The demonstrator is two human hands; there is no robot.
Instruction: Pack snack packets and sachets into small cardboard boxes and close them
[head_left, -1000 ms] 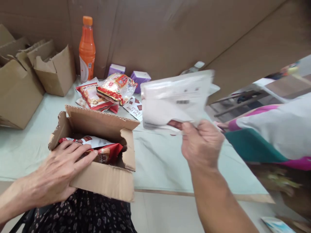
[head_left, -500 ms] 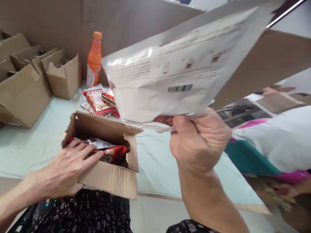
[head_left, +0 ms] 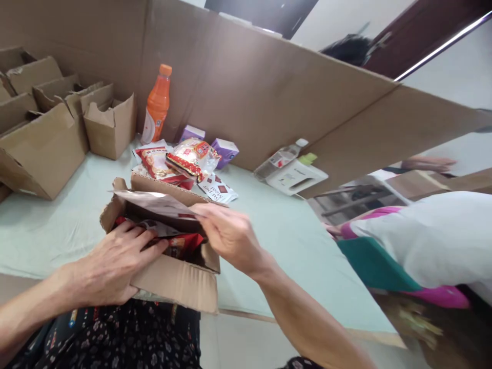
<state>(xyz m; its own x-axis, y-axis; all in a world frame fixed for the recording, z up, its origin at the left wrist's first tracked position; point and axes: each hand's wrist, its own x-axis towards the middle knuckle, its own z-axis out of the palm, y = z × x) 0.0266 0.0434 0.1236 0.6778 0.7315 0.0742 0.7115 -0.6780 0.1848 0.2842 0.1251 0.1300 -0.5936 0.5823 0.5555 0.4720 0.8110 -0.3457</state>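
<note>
An open cardboard box (head_left: 177, 284) stands at the table's front edge. My left hand (head_left: 115, 261) grips its front wall, fingers curled over the rim onto the packets inside and thumb outside. A red snack packet (head_left: 187, 244) shows in the box, beside a white packet partly under my fingers. My right hand (head_left: 232, 238) pinches the right end of a flat white printed pouch (head_left: 156, 204). That pouch lies tilted in the box opening, along the back wall; its lower part is hidden.
Behind the box lie red snack packets (head_left: 154, 161), a shiny bag (head_left: 196, 156), purple cartons (head_left: 226, 152) and a white sachet (head_left: 218, 188). An orange bottle (head_left: 157, 105) stands behind. More cardboard boxes (head_left: 42, 148) are left, a white jug (head_left: 295, 177) right. Another person's sleeve (head_left: 442, 236) is far right.
The white pouch has come down and left, from in front of my view into the box opening, carried by my right hand. My left hand stays on the box.
</note>
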